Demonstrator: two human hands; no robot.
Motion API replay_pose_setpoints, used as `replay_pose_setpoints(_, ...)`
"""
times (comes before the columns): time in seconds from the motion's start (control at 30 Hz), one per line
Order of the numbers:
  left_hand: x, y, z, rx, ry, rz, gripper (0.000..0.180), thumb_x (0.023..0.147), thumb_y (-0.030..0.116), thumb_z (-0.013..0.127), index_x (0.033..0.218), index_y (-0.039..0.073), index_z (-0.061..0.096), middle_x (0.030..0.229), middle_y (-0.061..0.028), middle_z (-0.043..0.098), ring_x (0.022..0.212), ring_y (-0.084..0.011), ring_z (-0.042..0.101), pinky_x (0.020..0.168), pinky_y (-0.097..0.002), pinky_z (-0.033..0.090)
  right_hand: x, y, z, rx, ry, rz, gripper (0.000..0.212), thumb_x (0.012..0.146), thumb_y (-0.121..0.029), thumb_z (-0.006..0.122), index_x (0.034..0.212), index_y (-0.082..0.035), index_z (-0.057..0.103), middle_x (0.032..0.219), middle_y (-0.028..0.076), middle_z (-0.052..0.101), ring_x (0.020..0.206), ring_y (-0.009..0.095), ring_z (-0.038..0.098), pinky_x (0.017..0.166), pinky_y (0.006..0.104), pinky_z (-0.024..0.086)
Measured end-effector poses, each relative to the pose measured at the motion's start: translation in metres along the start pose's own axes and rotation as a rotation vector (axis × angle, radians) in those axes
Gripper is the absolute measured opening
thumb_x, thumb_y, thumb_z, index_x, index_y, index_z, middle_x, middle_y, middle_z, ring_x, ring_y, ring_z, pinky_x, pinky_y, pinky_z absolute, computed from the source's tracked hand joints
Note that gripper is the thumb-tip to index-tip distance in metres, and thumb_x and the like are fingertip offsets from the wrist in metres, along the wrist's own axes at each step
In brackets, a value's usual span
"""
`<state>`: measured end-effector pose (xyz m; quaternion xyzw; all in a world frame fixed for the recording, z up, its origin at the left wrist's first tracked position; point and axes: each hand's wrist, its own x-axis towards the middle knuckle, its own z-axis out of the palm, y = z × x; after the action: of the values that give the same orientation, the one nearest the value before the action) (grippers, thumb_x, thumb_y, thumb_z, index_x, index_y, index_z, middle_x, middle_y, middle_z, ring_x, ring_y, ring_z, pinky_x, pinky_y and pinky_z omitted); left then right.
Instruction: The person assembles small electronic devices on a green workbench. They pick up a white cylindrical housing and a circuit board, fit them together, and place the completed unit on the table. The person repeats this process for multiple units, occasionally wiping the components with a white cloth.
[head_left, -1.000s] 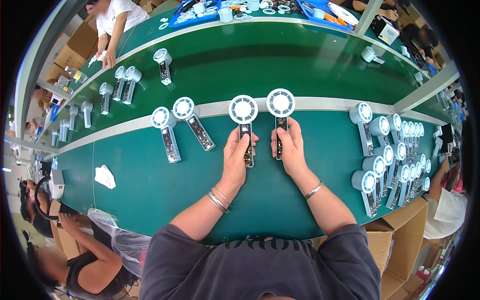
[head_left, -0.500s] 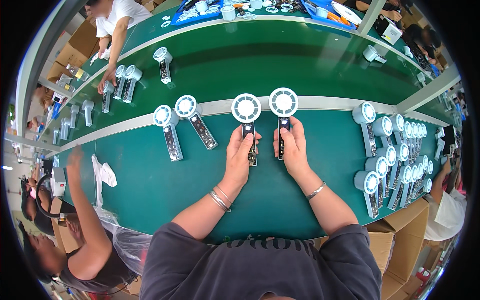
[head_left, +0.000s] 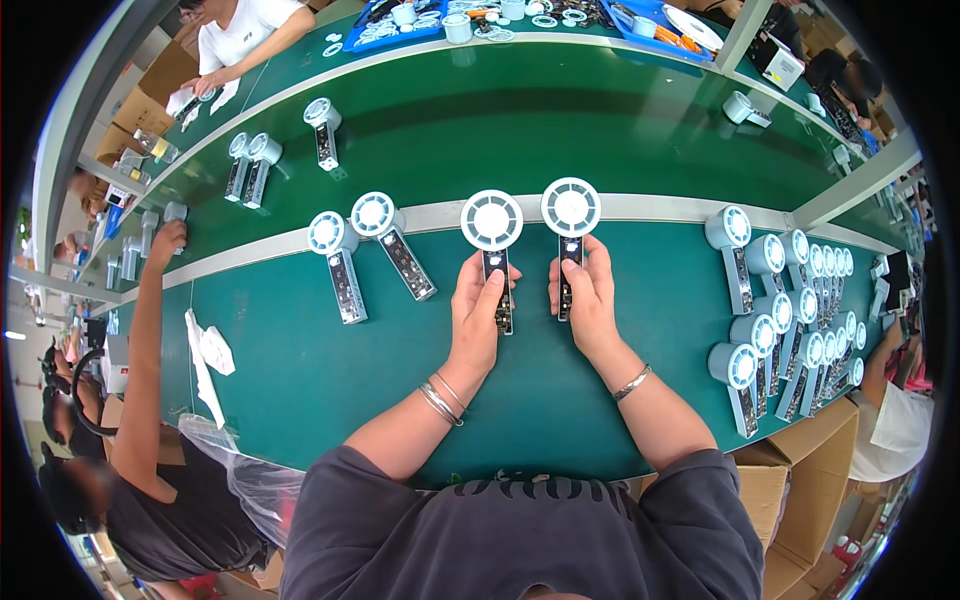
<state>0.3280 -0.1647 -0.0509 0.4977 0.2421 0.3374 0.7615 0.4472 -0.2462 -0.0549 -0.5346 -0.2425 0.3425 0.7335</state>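
Two pale blue handheld fans, round heads up, are held side by side above the green table. My left hand (head_left: 481, 300) is closed round the handle of one handheld fan (head_left: 492, 220), its thumb on the exposed circuit board. The other handheld fan (head_left: 571, 207) is gripped by my right hand (head_left: 580, 293), thumb likewise on the board. The two heads are apart, with a small gap between them. To the left of my hands, a handheld fan (head_left: 404, 262) and another handheld fan (head_left: 345, 285) lie on the table with open handles showing boards.
Rows of similar fans (head_left: 757, 330) fill the table's right side. A white cloth (head_left: 212, 352) lies at left. Beyond the pale ledge (head_left: 660, 207), a green belt (head_left: 440, 130) carries more fans. A co-worker's arm (head_left: 146, 350) reaches in from the left. Cardboard boxes (head_left: 815, 485) stand at lower right.
My hands and both fans barely shift. The co-worker at left has reached forward to a fan on the belt. The person at far left has taken a fan off the belt and pulled back.
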Motion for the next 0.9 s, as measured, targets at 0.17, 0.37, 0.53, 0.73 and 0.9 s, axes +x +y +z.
replay_pose_setpoints(0.17, 0.0008, -0.0016, -0.0006, -0.002, 0.006, -0.002, 0.034, 0.094, 0.021, 0.048, 0.122, 0.002, 0.043, 0.096, -0.0041, 0.055, 0.08, -0.0058, 0.047, 0.066, -0.019, 0.041, -0.0003, -0.0007, 0.0007, -0.007, 0.006, 0.008, 0.037, 0.092, -0.013, 0.044, 0.123, 0.0, 0.03, 0.081, 0.005, 0.051, 0.056, 0.007, 0.048, 0.045, 0.0211, 0.04)
replay_pose_setpoints(0.37, 0.0002, -0.0023, -0.0011, -0.016, 0.002, 0.001, 0.034, 0.094, 0.021, 0.048, 0.122, 0.002, 0.043, 0.096, -0.0038, 0.055, 0.081, -0.0057, 0.047, 0.066, -0.0187, 0.041, -0.0007, 0.0001, 0.0008, -0.039, 0.016, 0.012, 0.038, 0.091, -0.013, 0.043, 0.126, -0.002, 0.033, 0.083, 0.006, 0.053, 0.058, 0.009, 0.049, 0.046, 0.0219, 0.042)
replay_pose_setpoints(0.53, 0.0004, -0.002, -0.0017, -0.009, -0.008, 0.005, 0.034, 0.094, 0.021, 0.048, 0.122, 0.002, 0.042, 0.097, -0.0034, 0.055, 0.082, -0.0057, 0.047, 0.066, -0.0187, 0.041, -0.0005, 0.0001, 0.0009, -0.02, 0.001, 0.006, 0.038, 0.092, -0.016, 0.044, 0.124, 0.0, 0.031, 0.08, 0.005, 0.051, 0.057, 0.007, 0.048, 0.045, 0.0209, 0.04)
replay_pose_setpoints(0.73, 0.0002, -0.0023, -0.0024, -0.012, -0.008, 0.0, 0.035, 0.094, 0.021, 0.049, 0.123, 0.002, 0.043, 0.097, -0.003, 0.055, 0.083, -0.0055, 0.047, 0.069, -0.0187, 0.04, -0.0004, 0.0017, 0.001, -0.018, 0.014, 0.022, 0.038, 0.093, -0.016, 0.044, 0.124, -0.001, 0.031, 0.081, 0.005, 0.051, 0.057, 0.007, 0.048, 0.044, 0.0209, 0.04)
replay_pose_setpoints(0.9, 0.0014, -0.0046, -0.002, -0.014, 0.018, 0.025, 0.034, 0.093, 0.021, 0.05, 0.121, 0.002, 0.043, 0.095, -0.0047, 0.056, 0.079, -0.0063, 0.048, 0.066, -0.0198, 0.042, -0.0009, 0.0003, 0.0008, -0.016, 0.015, 0.002, 0.037, 0.093, -0.015, 0.044, 0.124, -0.001, 0.031, 0.081, 0.005, 0.051, 0.056, 0.007, 0.048, 0.045, 0.021, 0.04)
